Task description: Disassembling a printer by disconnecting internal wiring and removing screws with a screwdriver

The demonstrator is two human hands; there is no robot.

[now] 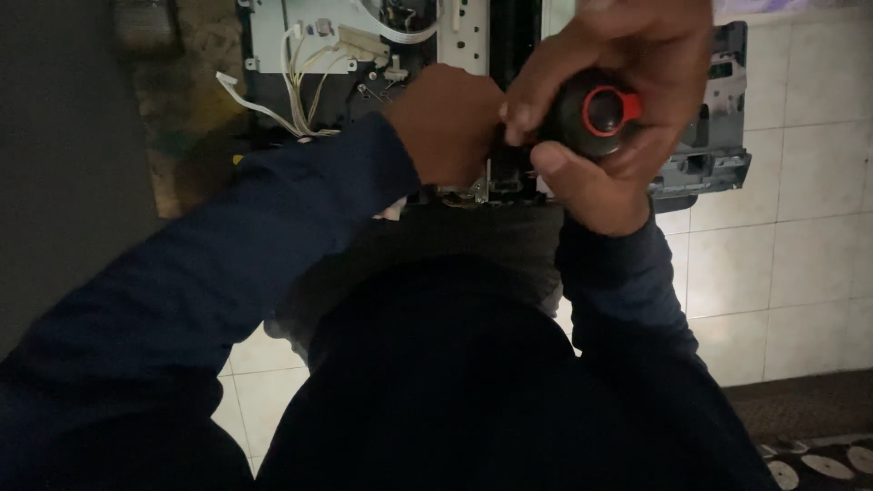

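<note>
The right hand [609, 109] wraps around the fat black handle of a screwdriver [596, 114], seen end-on, with a red ring and a red tab on its butt. The fingers [627, 41] curl over the top of the handle, closed snugly, and the thumb [568, 168] presses against it from below, so the handle sits between thumb and fingers with its red cap facing up at the camera. The shaft and tip are hidden beneath the handle and the hand.

The left hand [446, 123] lies just beside the handle, on the side of the right hand's fingertips. It is bent down at the wrist with the back of the hand toward the camera; its fingers point away and are hidden, so I cannot tell whether they grip anything or how far they are open. A dark blue sleeve [273, 236] covers the left arm to the wrist.

Under both hands lies an opened machine [718, 100] with a grey plastic frame, a pale metal plate and dark inner parts. A bundle of white wires [296, 86] hangs over its edge, well beyond the left hand's knuckles. The machine rests on a floor of white tiles [800, 200], which shows past the right wrist, and a patterned mat [818, 464] lies at the lower corner.
</note>
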